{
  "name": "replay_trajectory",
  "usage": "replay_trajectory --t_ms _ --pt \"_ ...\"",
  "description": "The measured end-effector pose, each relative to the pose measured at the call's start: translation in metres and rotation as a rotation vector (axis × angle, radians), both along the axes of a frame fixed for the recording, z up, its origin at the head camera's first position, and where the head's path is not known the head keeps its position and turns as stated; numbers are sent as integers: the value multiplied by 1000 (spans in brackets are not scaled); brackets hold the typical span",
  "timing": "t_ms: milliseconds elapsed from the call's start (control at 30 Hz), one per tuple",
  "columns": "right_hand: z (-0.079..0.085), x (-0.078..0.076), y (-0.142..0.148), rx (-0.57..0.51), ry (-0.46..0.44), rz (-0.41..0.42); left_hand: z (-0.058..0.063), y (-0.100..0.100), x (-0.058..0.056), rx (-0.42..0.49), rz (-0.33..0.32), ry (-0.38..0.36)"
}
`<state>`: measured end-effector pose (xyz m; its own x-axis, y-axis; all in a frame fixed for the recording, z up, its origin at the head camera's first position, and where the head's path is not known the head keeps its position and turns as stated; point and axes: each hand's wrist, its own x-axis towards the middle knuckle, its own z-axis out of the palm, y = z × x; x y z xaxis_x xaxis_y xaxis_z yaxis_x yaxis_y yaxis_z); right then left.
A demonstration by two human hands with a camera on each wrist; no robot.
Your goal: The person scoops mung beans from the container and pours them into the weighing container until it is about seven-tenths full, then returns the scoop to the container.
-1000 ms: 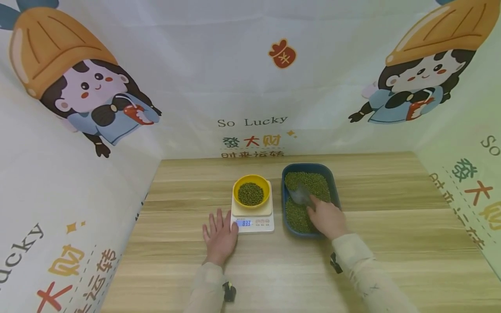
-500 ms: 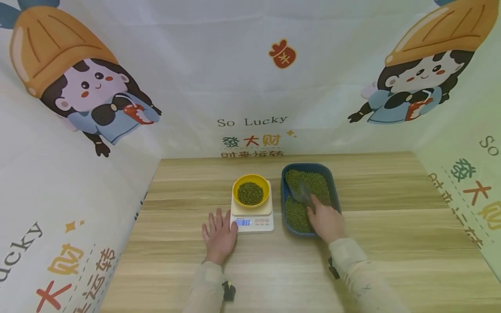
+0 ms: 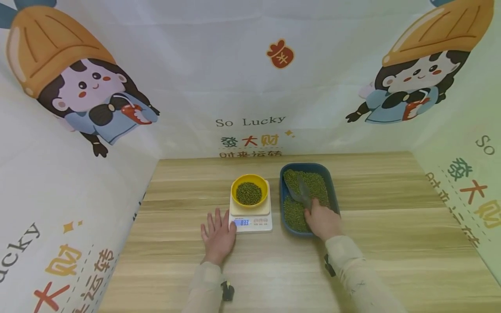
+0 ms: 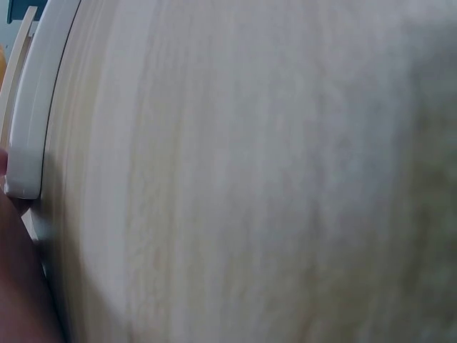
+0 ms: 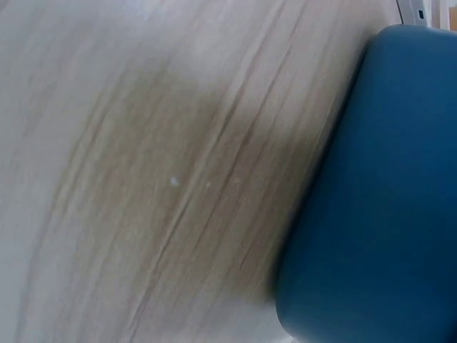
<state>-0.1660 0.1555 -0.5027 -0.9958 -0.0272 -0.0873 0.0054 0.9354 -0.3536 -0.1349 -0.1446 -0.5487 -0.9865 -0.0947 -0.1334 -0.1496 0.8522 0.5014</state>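
The right grip (image 3: 322, 221) is narrow, its fingers holding the handle of a translucent grey scoop (image 3: 303, 191). The scoop lies ahead of this grip and slightly to its left, inside a dark blue tub (image 3: 332, 187), its blade among green beans (image 3: 295, 219); how deep it sits cannot be told. Its long axis runs from the right grip away from the person, slanting a little left, with the mouth at the far end. The tub also has its long axis pointing away from the person, its near right side under the right grip.

The left grip (image 3: 219, 239) is wide, fingers straight and spread on the surface (image 3: 176, 191), the thumb touching the near left corner of a white scale (image 3: 254, 212). Ahead and to the right of that grip, a yellow bowl (image 3: 250, 178) stands upright on the scale, holding similar beans. The display (image 3: 243, 222), just right of the thumb, reads 833; any decimal point is too small to tell.
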Motion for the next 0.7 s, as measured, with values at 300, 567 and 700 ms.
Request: replay_trajectory --t_ms 300,567,700 --pt "1 -2 0 9 -47 0 -3 0 -2 2 -9 -4" --pt "1 0 0 1 -56 -7 -3 1 -2 -5 -8 -12" --pt "-1 0 0 -5 -42 -15 -2 1 -1 -14 -2 -11"
